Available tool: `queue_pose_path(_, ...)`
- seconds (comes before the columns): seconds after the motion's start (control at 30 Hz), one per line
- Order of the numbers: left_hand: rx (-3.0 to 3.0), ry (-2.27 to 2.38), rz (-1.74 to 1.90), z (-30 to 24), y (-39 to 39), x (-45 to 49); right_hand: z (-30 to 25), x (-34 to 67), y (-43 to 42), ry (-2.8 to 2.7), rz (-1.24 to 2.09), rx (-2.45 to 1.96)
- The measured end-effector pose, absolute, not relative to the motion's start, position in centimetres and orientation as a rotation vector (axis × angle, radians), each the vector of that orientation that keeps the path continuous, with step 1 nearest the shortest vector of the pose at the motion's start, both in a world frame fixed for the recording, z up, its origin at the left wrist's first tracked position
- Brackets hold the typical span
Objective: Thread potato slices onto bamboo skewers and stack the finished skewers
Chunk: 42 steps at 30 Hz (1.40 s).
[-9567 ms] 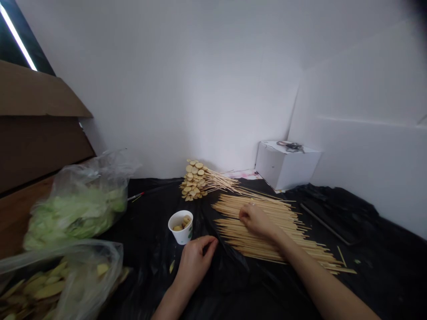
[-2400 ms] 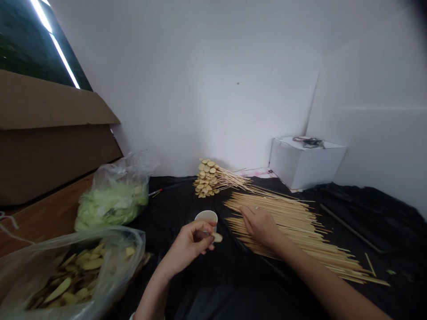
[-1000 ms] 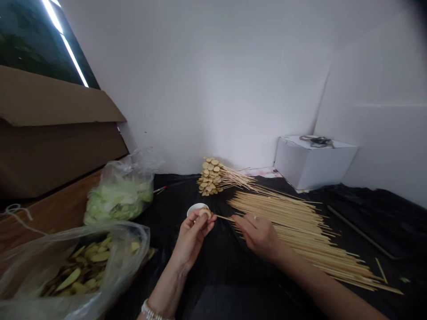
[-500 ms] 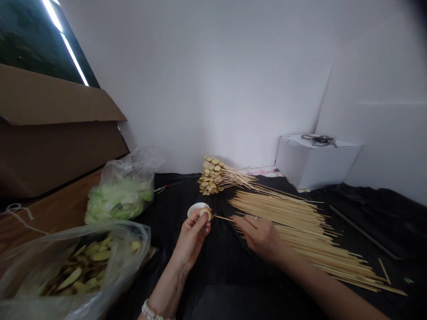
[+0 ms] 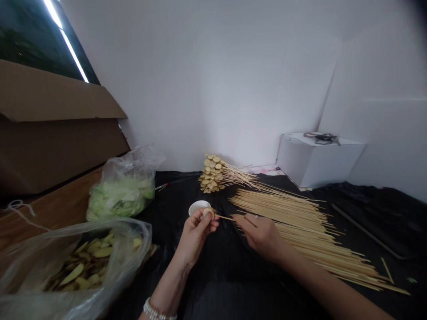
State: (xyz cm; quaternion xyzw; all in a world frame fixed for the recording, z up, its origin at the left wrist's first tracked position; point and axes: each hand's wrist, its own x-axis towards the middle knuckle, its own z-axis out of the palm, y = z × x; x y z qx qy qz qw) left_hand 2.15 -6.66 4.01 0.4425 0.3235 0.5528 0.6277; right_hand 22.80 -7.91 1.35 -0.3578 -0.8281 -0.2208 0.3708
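Observation:
My left hand (image 5: 196, 233) is closed, pinching a round potato slice (image 5: 209, 213) between thumb and fingers. From the right, a thin wooden skewer (image 5: 225, 218) reaches the slice; whether its tip is inside is hidden by the fingers. My right hand (image 5: 258, 233) is shut around the skewer's other end. Behind the left hand stands a small white bowl (image 5: 196, 206). Beyond it lies a stack of skewered potato slices (image 5: 211, 173), their sticks pointing right. A wide spread of bare skewers (image 5: 310, 240) lies beneath and beside my right hand.
Potato slices fill an open plastic bag (image 5: 133, 231) at the front left. Behind it sits a bag of pale green vegetable pieces (image 5: 120, 195). A cardboard box (image 5: 60, 146) stands far left, a white box (image 5: 320, 160) back right. Black sheeting (image 5: 227, 284) covers the work surface.
My left hand has shifted slightly right along with the slice, nearer the right hand, so a little less skewer shows between them. The view has tilted slightly.

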Motion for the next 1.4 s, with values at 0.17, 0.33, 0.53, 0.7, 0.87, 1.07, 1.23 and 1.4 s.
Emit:
queue_pose_path(0.17,1.019,0.749,1.275,3.9,-6.6,2.1,1.3,22.8,-7.8,-2.115,-0.551,-0.915)
queue_pose_path(0.33,1.016,0.765,1.281,4.1,-6.7,2.2,1.5,22.8,-7.9,-2.131,-0.524,-0.943)
queue_pose_path(0.53,1.055,0.808,1.302,4.0,-6.6,2.2,1.4,22.8,-8.0,-2.144,-0.500,-0.946)
queue_pose_path(0.7,1.094,0.847,1.310,3.7,-6.3,2.1,1.4,22.6,-8.2,-2.151,-0.491,-0.973)
queue_pose_path(0.87,1.215,0.929,1.340,3.8,-6.3,2.0,1.2,22.1,-8.6,-2.159,-0.461,-1.000)
queue_pose_path(1.07,1.278,0.979,1.345,3.8,-6.5,2.2,0.6,21.8,-8.5,-2.150,-0.403,-1.005)
queue_pose_path(1.23,1.263,0.966,1.338,3.7,-6.4,2.3,0.4,21.8,-8.4,-2.136,-0.406,-0.982)
queue_pose_path(1.4,1.205,0.935,1.347,3.5,-6.3,2.3,0.8,21.7,-8.4,-2.098,-0.405,-0.954)
